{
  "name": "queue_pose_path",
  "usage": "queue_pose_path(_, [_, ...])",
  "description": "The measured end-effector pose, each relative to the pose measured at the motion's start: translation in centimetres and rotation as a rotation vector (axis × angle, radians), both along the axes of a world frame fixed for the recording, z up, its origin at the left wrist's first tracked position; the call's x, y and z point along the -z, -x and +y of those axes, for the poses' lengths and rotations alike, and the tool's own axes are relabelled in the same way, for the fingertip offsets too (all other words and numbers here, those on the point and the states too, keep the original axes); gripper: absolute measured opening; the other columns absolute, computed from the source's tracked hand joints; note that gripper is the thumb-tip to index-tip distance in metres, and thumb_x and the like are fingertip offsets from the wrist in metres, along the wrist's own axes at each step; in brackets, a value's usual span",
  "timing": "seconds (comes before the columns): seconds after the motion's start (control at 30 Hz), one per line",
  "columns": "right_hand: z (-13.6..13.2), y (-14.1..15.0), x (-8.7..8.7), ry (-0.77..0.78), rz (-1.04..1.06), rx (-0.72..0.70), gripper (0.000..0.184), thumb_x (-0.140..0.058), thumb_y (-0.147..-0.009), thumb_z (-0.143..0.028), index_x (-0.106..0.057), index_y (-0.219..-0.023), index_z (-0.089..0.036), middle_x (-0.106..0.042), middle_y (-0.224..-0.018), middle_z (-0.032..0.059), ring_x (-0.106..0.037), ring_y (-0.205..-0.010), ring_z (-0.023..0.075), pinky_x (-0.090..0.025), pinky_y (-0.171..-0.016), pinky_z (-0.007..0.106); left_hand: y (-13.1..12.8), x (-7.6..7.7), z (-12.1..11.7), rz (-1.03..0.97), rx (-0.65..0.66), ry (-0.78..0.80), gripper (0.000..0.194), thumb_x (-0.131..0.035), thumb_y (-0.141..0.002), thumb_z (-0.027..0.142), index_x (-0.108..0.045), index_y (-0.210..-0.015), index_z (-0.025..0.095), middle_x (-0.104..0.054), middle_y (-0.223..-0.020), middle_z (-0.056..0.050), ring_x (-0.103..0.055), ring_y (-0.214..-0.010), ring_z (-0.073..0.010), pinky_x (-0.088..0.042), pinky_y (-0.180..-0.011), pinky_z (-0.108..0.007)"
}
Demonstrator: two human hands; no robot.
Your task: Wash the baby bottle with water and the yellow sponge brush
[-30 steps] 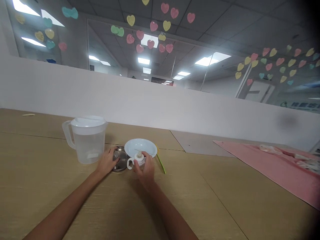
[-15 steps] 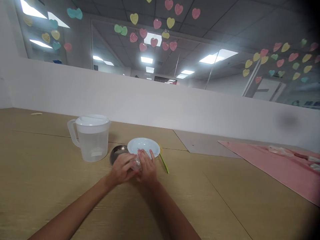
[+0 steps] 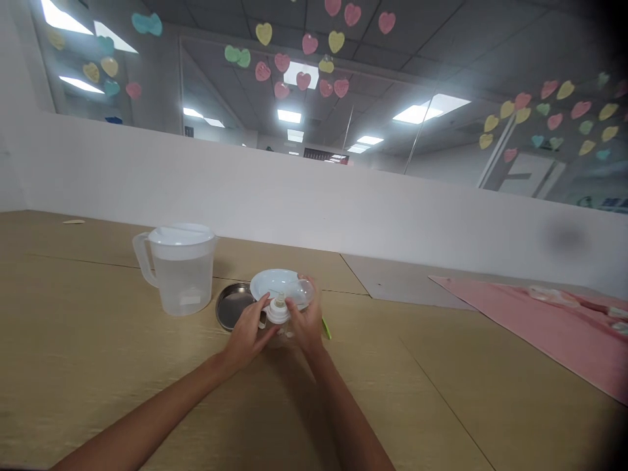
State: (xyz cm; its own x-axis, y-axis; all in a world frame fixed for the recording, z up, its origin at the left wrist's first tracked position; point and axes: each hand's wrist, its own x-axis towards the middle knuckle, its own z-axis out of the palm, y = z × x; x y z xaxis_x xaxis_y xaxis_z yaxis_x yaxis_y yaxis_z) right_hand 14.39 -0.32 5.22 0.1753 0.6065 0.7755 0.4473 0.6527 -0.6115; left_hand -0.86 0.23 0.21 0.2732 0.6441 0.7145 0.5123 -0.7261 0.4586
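My left hand (image 3: 244,335) is closed around the side of a baby bottle (image 3: 279,314) with a white collar, a pale nipple and what looks like a side handle. A clear domed cap (image 3: 304,291) sits in the fingers of my right hand (image 3: 308,322), off the bottle and just to the right of the nipple. The bottle's lower part is transparent and partly covered by my fingers. Directly behind the hands is a white bowl (image 3: 265,282). A round metal dish (image 3: 233,307) lies left of the bottle.
A translucent lidded pitcher (image 3: 184,281) stands at the left on the wooden table (image 3: 147,366). The green end of a thin utensil (image 3: 327,330) shows beside my right hand. To the right lies a pink cloth (image 3: 530,320) with small items on it. A white wall (image 3: 294,203) borders the table's back.
The clear cap has come off the bottle; my right hand has moved right and up with it. The nipple and white collar now show. My left hand has shifted slightly right, uncovering more of the metal dish.
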Motion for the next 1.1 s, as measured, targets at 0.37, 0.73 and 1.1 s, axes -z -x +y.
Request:
queue_pose_path(0.37, [0.4, 1.3, 2.0, 0.075, -0.231, 0.137, 0.034, -0.062, -0.074, -0.044, -0.061, -0.095, -0.018, -0.066, -0.09, 0.0069, -0.058, -0.087, 0.0217, -0.045, -0.079, 0.035, -0.2, 0.3, 0.1, -0.072, 0.05, 0.082, 0.07, -0.051, -0.086, 0.037, -0.016, -0.144, 0.021, -0.047, -0.134, -0.014, -0.044, -0.124, -0.0245, -0.036, -0.103, -0.043])
queue_pose_path(0.73, [0.5, 1.5, 2.3, 0.07, -0.25, 0.189, 0.033, -0.061, -0.075, -0.046, -0.062, -0.092, -0.017, -0.066, -0.082, 0.0057, -0.059, -0.08, 0.0201, -0.043, -0.073, 0.03, -0.3, 0.2, 0.1, -0.12, 0.12, 0.076, 0.054, -0.046, -0.089, 0.036, -0.033, -0.139, 0.021, -0.05, -0.132, -0.011, -0.045, -0.121, -0.023, -0.037, -0.102, -0.042])
queue_pose_path(1.1, [0.3, 1.5, 2.3, 0.022, -0.291, 0.256, 0.034, -0.06, -0.074, -0.047, -0.06, -0.091, -0.018, -0.067, -0.082, 0.006, -0.06, -0.08, 0.0214, -0.043, -0.072, 0.031, -0.2, 0.0, 0.2, -0.144, 0.089, 0.082, 0.051, -0.052, -0.085, 0.038, -0.043, -0.131, 0.021, -0.053, -0.126, -0.012, -0.048, -0.119, -0.0239, -0.038, -0.102, -0.042])
